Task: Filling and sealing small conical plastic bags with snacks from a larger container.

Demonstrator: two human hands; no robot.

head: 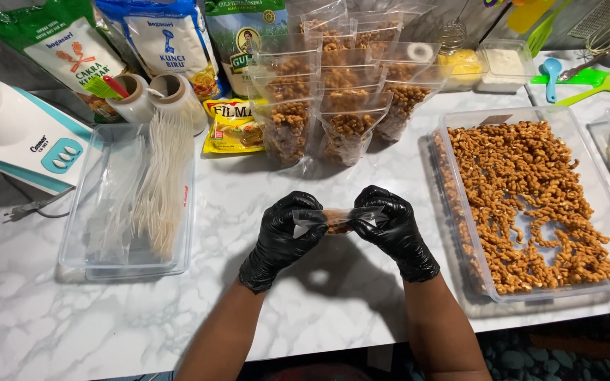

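Note:
Both of my hands wear black gloves and meet over the middle of the marble table (107, 310). My left hand (284, 236) and my right hand (393, 226) pinch the two ends of the top of a small clear pouch (338, 219) that holds brown spiral snacks. The pouch hangs above the tabletop between my fingers. To the right lies a large clear tray (460, 204) filled with the same fried spiral snacks (531, 197). Behind my hands stand several filled clear pouches (340, 92) in rows.
A clear box of empty flat pouches (135, 204) sits at the left, with a white and teal appliance (15, 130) behind it. Flour and sugar bags (164, 42), tape rolls (157, 99), a yellow sachet (233, 127) and coloured utensils (587, 77) line the back.

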